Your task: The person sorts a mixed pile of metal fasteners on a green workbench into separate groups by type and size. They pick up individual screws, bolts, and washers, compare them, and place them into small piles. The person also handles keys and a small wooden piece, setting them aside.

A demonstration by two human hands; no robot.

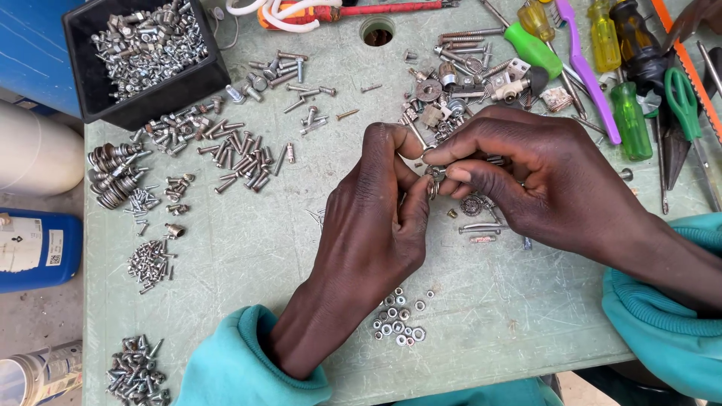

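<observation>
1. My left hand (376,218) and right hand (526,177) met over the middle of the bench (248,248), both pinched on the same small metal fastener (434,180), which sat between my fingertips just above the bench top.
2. I judged it light, stiff and smooth, so it could easily slip; the firmest hold seemed to be across its flat sides, thumb against forefinger.
3. It was too small and too covered by my fingers to say whether it was a nut, a washer or a screw head.
4. One black bin (147,56) of mixed hardware stood at the far left corner.
5. About a dozen loose nuts (398,319) lay near my left wrist.
6. Four sorted screw heaps (150,259) ran down the left edge, as far as I could count.
7. Two green-handled screwdrivers (630,120) lay at the right.
</observation>
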